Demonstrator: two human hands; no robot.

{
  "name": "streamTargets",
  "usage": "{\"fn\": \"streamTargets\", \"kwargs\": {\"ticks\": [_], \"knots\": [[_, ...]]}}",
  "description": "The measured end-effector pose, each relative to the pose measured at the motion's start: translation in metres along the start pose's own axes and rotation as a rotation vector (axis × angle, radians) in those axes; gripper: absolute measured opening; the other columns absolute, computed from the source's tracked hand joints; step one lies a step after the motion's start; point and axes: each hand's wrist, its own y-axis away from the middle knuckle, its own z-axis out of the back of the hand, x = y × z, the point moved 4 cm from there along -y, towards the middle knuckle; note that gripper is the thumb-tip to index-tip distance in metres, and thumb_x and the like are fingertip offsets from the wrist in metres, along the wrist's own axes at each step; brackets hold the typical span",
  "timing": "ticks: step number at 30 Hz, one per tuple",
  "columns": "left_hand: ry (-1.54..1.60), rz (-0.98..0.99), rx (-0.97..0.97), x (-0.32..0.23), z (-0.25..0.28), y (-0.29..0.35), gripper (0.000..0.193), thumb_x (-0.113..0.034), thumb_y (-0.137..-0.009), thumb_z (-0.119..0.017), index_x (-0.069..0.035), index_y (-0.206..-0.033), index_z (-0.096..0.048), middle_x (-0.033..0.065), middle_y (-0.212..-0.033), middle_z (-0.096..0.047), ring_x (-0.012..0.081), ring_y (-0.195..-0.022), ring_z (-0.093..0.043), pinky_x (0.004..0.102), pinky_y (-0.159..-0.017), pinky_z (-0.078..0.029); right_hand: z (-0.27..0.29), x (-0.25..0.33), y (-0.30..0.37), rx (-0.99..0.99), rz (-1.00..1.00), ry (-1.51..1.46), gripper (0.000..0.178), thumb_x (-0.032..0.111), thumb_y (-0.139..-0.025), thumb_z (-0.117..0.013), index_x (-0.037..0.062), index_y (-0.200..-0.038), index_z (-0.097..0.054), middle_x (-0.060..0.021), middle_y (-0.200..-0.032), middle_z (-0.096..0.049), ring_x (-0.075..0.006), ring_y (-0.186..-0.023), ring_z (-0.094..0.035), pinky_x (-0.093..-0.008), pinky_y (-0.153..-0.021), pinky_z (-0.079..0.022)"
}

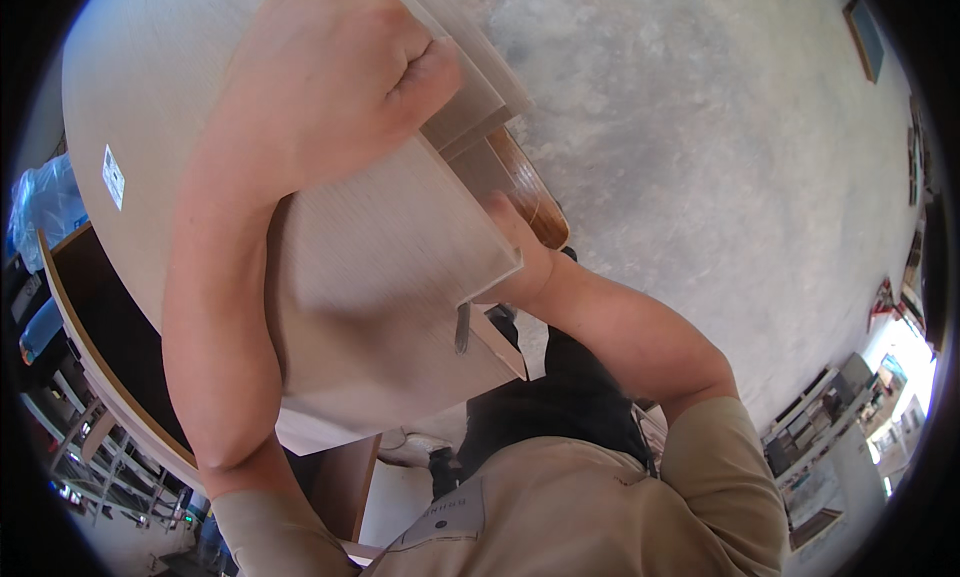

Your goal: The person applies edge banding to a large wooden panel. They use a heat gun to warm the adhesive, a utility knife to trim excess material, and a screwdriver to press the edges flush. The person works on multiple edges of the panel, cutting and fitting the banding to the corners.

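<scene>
My left hand (pixel 350 72) is closed in a fist above a pale wood-grain furniture piece (pixel 380 247). Whatever lies inside its fingers, if anything, is hidden from this view. Reaching in from the right, my right hand (pixel 515 247) is at the near right edge of that piece. Its fingers disappear behind the panel, so their shape does not show. A dark slot-like mark (pixel 463 329) is visible near the panel's lower right corner. Beyond, a larger pale board (pixel 140 87) carries a white label (pixel 114 177).
A glossy brown wooden edge (pixel 530 187) shows below the boards. To the left stand a dark-lined open compartment (pixel 110 287) and a clear plastic bag (pixel 48 202). Grey concrete floor (pixel 700 177) stretches to the right, with shelving and clutter (pixel 830 417) farther off.
</scene>
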Motion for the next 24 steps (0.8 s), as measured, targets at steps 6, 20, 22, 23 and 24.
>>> {"fn": "streamTargets", "kwargs": {"ticks": [6, 20, 22, 23, 24], "knots": [[-0.026, -0.043, -0.017, 0.000, 0.001, -0.008, 0.032, -0.018, -0.083, -0.063, 0.000, -0.058, -0.055, 0.0211, -0.060, -0.052, 0.0403, -0.061, -0.055, 0.0488, -0.058, -0.044, 0.013, 0.005, 0.008, -0.001, -0.125, 0.008, 0.021, 0.016, -0.060, -0.077, 0.0076, -0.076, -0.066, -0.0126, -0.068, -0.063, -0.0376, -0.064, -0.062, -0.0439, -0.057, -0.050], [0.091, -0.176, 0.103, -0.015, 0.002, 0.020, 0.033, -0.007, -0.083, -0.063, -0.001, -0.057, -0.043, 0.0128, -0.056, -0.041, 0.0352, -0.056, -0.044, 0.0449, -0.056, -0.036, -0.009, 0.016, 0.015, 0.045, 0.001, 0.063, 0.023, 0.017, -0.061, -0.073, 0.0096, -0.083, -0.073, -0.0091, -0.067, -0.063, -0.0325, -0.063, -0.063, -0.0413, -0.056, -0.050], [0.082, -0.192, 0.130, -0.018, 0.001, 0.023, 0.033, -0.006, -0.082, -0.064, -0.001, -0.057, -0.043, 0.0116, -0.055, -0.040, 0.0340, -0.055, -0.044, 0.0437, -0.057, -0.036, -0.007, 0.019, 0.018, 0.106, -0.040, 0.144, 0.022, 0.017, -0.061, -0.074, 0.0104, -0.082, -0.073, -0.0073, -0.066, -0.062, -0.0306, -0.062, -0.063, -0.0401, -0.055, -0.049], [0.073, -0.202, 0.132, -0.020, 0.000, 0.023, 0.033, -0.006, -0.082, -0.064, -0.002, -0.056, -0.044, 0.0115, -0.055, -0.041, 0.0339, -0.056, -0.044, 0.0436, -0.057, -0.036, -0.004, 0.022, 0.019, 0.094, -0.039, 0.188, 0.022, 0.017, -0.061, -0.075, 0.0108, -0.082, -0.073, -0.0065, -0.065, -0.062, -0.0297, -0.062, -0.064, -0.0395, -0.055, -0.049], [0.067, -0.209, 0.131, -0.021, 0.001, 0.025, 0.033, -0.006, -0.082, -0.064, -0.002, -0.056, -0.044, 0.0113, -0.055, -0.041, 0.0338, -0.056, -0.045, 0.0434, -0.057, -0.037, -0.004, 0.024, 0.021, 0.107, -0.081, 0.172, 0.019, 0.017, -0.063, -0.074, 0.0122, -0.081, -0.073, -0.0061, -0.066, -0.062, -0.0293, -0.063, -0.064, -0.0400, -0.055, -0.050]]}}
